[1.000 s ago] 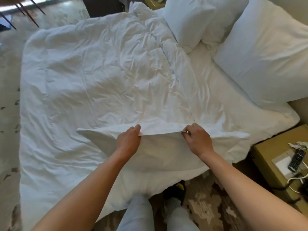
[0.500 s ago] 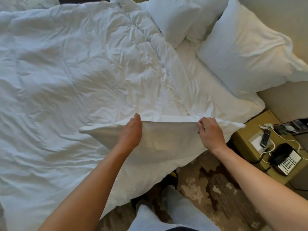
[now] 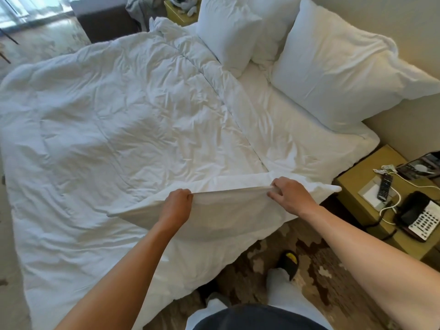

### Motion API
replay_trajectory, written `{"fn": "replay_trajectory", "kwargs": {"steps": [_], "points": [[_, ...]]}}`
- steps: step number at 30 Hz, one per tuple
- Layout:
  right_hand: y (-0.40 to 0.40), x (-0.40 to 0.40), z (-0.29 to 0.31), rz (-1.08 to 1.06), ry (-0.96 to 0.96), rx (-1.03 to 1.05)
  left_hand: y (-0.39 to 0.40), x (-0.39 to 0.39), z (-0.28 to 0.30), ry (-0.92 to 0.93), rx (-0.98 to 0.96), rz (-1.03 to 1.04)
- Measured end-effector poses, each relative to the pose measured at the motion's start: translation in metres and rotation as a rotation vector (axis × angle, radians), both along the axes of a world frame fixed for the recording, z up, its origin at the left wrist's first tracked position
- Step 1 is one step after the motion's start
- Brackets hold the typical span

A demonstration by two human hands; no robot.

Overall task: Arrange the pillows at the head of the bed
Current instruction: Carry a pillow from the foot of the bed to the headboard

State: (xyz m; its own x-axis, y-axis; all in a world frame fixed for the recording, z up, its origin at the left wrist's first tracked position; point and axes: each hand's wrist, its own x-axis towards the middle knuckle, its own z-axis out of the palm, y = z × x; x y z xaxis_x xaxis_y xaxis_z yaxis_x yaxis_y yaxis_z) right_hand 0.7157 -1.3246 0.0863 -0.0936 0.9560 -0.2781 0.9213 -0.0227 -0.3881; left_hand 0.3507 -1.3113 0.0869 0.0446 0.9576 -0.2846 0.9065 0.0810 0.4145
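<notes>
Firmly, the fingers (image 3: 273, 190) of the right hand (image 3: 291, 197) pinch the top edge of a white pillow (image 3: 228, 217), and the fingers (image 3: 188, 193) of the left hand (image 3: 177, 207) are closed on the same edge further along, so the fabric between them is drawn taut in a straight line. Both bare forearms reach in from the bottom of the view. The pillow hangs at the near side of the bed, its lower part sagging against the rumpled duvet (image 3: 114, 129), one corner pointing left and the other toward the nightstand. Beyond the duvet's folded-back edge lies a strip of bare sheet (image 3: 292, 136). At the head of the bed a large pillow (image 3: 340, 75) leans on the headboard near the right corner, and another pillow (image 3: 228, 32) stands further along, with what may be a third tucked behind it, though the overlap hides its outline. Right of the bed, the yellowish nightstand (image 3: 357, 179) carries a remote control (image 3: 384, 188), a telephone (image 3: 420, 216) and white cables. Below, the person's light trousers and a dark shoe with a yellow mark (image 3: 289, 260) stand on patterned carpet (image 3: 316, 265).
</notes>
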Motion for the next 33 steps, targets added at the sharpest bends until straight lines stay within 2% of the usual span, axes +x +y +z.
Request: {"fn": "replay_trajectory", "kwargs": {"steps": [7, 12, 18, 25, 33], "points": [[0.031, 0.047, 0.009, -0.029, 0.223, 0.053, 0.019, 0.056, 0.06, 0.064, 0.086, 0.116], [0.068, 0.105, 0.054, -0.01, 0.341, 0.193, 0.058, 0.12, 0.12, 0.11, 0.241, 0.133], [0.09, 0.218, 0.115, -0.145, 0.382, 0.346, 0.131, 0.235, 0.167, 0.061, 0.393, 0.048], [0.089, 0.343, 0.133, -0.39, 0.329, 0.454, 0.211, 0.38, 0.165, -0.125, 0.424, -0.119], [0.11, 0.429, 0.125, -0.613, 0.288, 0.46, 0.31, 0.51, 0.145, -0.182, 0.478, -0.373]]}}
